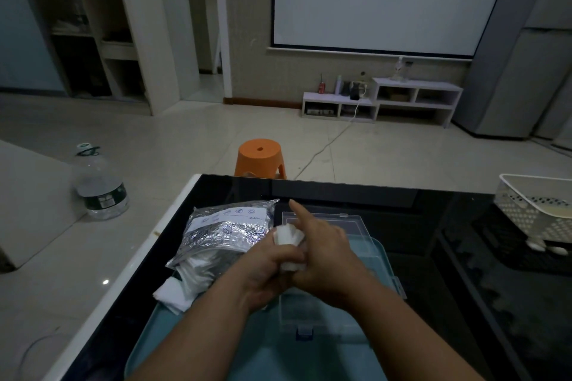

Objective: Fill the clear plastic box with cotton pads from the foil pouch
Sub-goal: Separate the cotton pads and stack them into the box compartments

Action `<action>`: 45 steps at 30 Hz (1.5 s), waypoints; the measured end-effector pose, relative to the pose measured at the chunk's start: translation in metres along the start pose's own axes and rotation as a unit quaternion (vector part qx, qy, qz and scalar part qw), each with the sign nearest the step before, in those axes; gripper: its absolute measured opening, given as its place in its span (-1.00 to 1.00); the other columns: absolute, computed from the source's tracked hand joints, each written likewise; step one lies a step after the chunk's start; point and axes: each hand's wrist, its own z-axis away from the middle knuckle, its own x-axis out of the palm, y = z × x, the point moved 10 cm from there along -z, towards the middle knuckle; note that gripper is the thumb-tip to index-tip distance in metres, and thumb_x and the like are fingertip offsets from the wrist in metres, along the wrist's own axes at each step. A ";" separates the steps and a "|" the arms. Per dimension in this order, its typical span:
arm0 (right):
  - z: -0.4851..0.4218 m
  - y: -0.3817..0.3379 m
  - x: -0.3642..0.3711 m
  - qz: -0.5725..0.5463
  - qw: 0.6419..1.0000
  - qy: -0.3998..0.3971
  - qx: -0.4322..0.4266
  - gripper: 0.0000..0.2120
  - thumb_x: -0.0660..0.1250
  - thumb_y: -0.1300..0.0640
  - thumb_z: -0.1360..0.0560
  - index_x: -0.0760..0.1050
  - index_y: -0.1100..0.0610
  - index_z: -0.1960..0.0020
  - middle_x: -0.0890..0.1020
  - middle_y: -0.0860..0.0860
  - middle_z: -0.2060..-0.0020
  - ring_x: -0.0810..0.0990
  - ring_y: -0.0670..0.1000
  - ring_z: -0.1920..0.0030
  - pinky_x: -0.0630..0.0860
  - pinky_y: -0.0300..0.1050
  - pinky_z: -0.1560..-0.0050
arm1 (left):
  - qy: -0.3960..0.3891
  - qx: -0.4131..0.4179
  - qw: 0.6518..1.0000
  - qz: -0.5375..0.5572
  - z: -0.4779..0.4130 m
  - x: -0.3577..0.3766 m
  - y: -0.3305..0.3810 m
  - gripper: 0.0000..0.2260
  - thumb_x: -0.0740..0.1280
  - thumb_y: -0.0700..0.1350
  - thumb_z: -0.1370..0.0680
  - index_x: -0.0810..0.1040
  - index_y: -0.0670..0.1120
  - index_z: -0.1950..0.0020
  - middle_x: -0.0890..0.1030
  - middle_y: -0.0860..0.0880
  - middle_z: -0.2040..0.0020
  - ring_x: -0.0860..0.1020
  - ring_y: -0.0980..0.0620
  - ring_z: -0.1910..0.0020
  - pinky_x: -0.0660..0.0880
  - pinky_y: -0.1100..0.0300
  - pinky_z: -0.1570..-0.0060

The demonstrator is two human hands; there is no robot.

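Left hand (266,269) and right hand (329,260) are together, both clamped on a little stack of pads (289,237) right over the open box (312,311); pouch (223,233) sits just left. Pads look feather-light and squishy, so I'd pinch the stack's edges gently.

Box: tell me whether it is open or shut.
Open. The lid lies flipped back beyond the box, and the blue latch on its near wall is not fastened.
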 end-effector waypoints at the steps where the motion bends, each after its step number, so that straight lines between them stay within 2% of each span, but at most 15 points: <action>1: 0.000 0.000 0.000 -0.001 1.000 -0.004 0.002 0.04 0.49 -0.08 -0.35 -0.18 -0.21 -0.55 0.35 -0.14 -0.42 0.22 -0.01 -0.45 0.04 -0.02 -0.46 | -0.003 -0.002 1.000 -0.005 -0.001 0.000 -0.001 -0.42 0.30 -0.39 -0.27 0.47 -0.16 -0.29 0.61 -0.26 -0.04 0.61 -0.18 0.06 0.52 0.03 0.15; 6: 0.005 -0.003 -0.001 -0.008 0.999 -0.039 0.012 0.08 0.53 -0.07 -0.33 -0.18 -0.24 -0.55 0.28 -0.09 -0.46 0.14 0.05 -0.47 0.10 0.03 -0.45 | -0.004 -0.017 1.000 -0.016 0.001 0.006 -0.001 -0.50 0.21 -0.40 -0.21 0.53 -0.21 -0.14 0.59 -0.20 0.18 0.60 -0.09 0.28 0.50 0.18 0.37; 10: 0.006 -0.006 -0.001 0.006 0.998 -0.055 0.016 0.03 0.50 -0.01 -0.38 -0.17 -0.18 -0.56 0.35 -0.01 -0.41 0.23 0.06 -0.41 0.13 -0.03 -0.42 | 0.045 -0.051 0.998 0.001 0.000 0.000 -0.010 -0.69 0.21 -0.35 -0.29 0.51 -0.19 0.01 0.58 -0.13 0.34 0.57 -0.03 0.42 0.47 0.22 0.44; 14: 0.004 -0.002 0.003 -0.001 0.998 -0.060 0.016 0.06 0.51 -0.04 -0.35 -0.18 -0.17 -0.56 0.33 -0.02 -0.42 0.23 0.06 -0.42 0.12 0.00 -0.44 | 0.094 -0.077 0.993 -0.004 -0.003 -0.011 -0.018 -0.75 0.18 -0.30 -0.41 0.51 -0.19 -0.04 0.59 -0.13 0.30 0.56 -0.05 0.39 0.45 0.18 0.35; 17: 0.001 0.019 0.007 -0.053 0.996 -0.061 0.048 0.11 0.55 -0.02 -0.30 -0.17 -0.17 -0.56 0.22 -0.07 -0.51 0.21 0.05 -0.48 0.23 0.17 -0.46 | 0.139 -0.064 0.988 -0.021 -0.003 -0.017 -0.014 -0.77 0.18 -0.30 -0.46 0.52 -0.20 -0.06 0.61 -0.16 0.21 0.57 -0.09 0.29 0.49 0.13 0.28; 19: 0.002 0.039 0.003 -0.112 0.987 -0.060 0.097 0.05 0.49 0.18 -0.33 -0.12 -0.21 -0.55 0.17 -0.04 -0.54 0.32 0.09 -0.43 0.43 0.17 -0.33 | 0.189 -0.020 0.980 -0.054 -0.001 -0.025 -0.001 -0.81 0.20 -0.33 -0.45 0.51 -0.18 -0.01 0.56 -0.16 0.18 0.52 -0.08 0.24 0.45 0.15 0.26; 21: 0.003 0.058 -0.005 -0.178 0.973 -0.034 0.140 -0.11 0.39 0.30 -0.41 0.01 -0.14 -0.55 0.24 0.00 -0.50 0.49 0.06 -0.26 0.59 -0.05 -0.08 | 0.232 0.030 0.967 -0.105 0.000 -0.034 0.015 -0.85 0.24 -0.34 -0.44 0.52 -0.13 0.11 0.53 -0.10 0.24 0.47 -0.04 0.29 0.37 0.18 0.27; 23: 0.006 0.074 -0.014 -0.233 0.955 0.011 0.183 -0.37 0.31 0.30 -0.49 0.22 0.00 -0.49 0.41 0.06 -0.38 0.54 -0.07 -0.03 0.52 -0.26 0.18 | 0.236 0.055 0.958 -0.153 -0.003 -0.036 0.023 -0.90 0.33 -0.30 -0.45 0.57 -0.11 0.13 0.58 -0.08 0.24 0.51 -0.02 0.29 0.41 0.17 0.28; 27: 0.009 0.089 -0.003 -0.321 0.917 0.018 0.237 -0.70 0.31 0.09 -0.56 0.41 0.09 -0.27 0.57 0.09 -0.08 0.58 0.00 0.05 0.50 -0.14 0.13 | 0.238 0.060 0.951 -0.190 -0.008 -0.038 0.016 -0.65 0.50 -0.22 -0.42 0.49 -0.03 -0.14 0.65 -0.10 0.04 0.65 -0.06 0.12 0.53 0.16 0.26; 30: 0.012 0.092 0.011 -0.393 0.880 0.001 0.266 -0.62 0.36 0.04 -0.54 0.30 0.02 -0.27 0.59 0.15 0.00 0.62 0.04 0.14 0.55 -0.14 0.19 | 0.225 0.055 0.947 -0.221 -0.013 -0.035 0.008 -0.54 0.49 -0.21 -0.44 0.34 0.04 -0.20 0.62 -0.17 0.00 0.66 -0.11 0.10 0.61 0.10 0.21; 33: 0.015 0.101 0.018 -0.401 0.867 -0.009 0.297 -0.57 0.41 0.16 -0.50 0.27 -0.01 -0.25 0.59 0.19 -0.02 0.67 0.10 0.14 0.64 -0.08 0.16 | 0.219 0.045 0.944 -0.243 -0.020 -0.035 0.002 -0.60 0.40 -0.30 -0.48 0.30 0.05 -0.14 0.60 -0.18 0.02 0.65 -0.09 0.14 0.63 0.07 0.19; 35: 0.016 0.109 0.017 -0.389 0.867 0.005 0.311 -0.63 0.40 0.23 -0.49 0.31 0.04 -0.19 0.58 0.19 -0.01 0.67 0.12 0.13 0.65 -0.06 0.11 | 0.226 0.053 0.926 -0.297 -0.022 -0.035 0.002 -0.69 0.35 -0.28 -0.48 0.33 0.06 -0.01 0.59 -0.16 0.11 0.59 -0.04 0.22 0.62 0.01 0.20; 38: 0.011 0.110 0.009 -0.286 0.917 0.019 0.276 -0.83 0.36 0.20 -0.52 0.40 0.06 -0.03 0.59 0.12 0.06 0.64 0.04 0.17 0.60 -0.12 0.18 | 0.216 0.080 0.868 -0.440 -0.024 -0.027 0.009 -0.81 0.36 -0.15 -0.48 0.38 0.08 0.16 0.59 -0.05 0.23 0.49 0.02 0.33 0.46 0.10 0.28; 41: 0.006 0.107 0.008 -0.170 0.957 0.005 0.237 -0.95 0.33 0.14 -0.54 0.47 0.03 0.06 0.62 0.03 0.13 0.63 -0.01 0.15 0.60 -0.09 0.10 | 0.197 0.085 0.806 -0.552 -0.025 -0.017 0.009 -0.91 0.30 -0.09 -0.54 0.42 0.07 0.12 0.60 0.01 0.20 0.49 0.06 0.31 0.36 0.18 0.31; 45: 0.004 0.108 0.017 -0.112 0.968 -0.030 0.223 -0.92 0.29 0.09 -0.57 0.44 -0.07 0.08 0.62 0.02 0.11 0.61 0.00 0.13 0.57 -0.10 0.13 | 0.191 0.077 0.750 -0.629 -0.025 -0.014 0.002 -0.98 0.25 -0.02 -0.55 0.45 0.09 0.04 0.63 0.03 0.11 0.56 0.01 0.19 0.42 0.17 0.23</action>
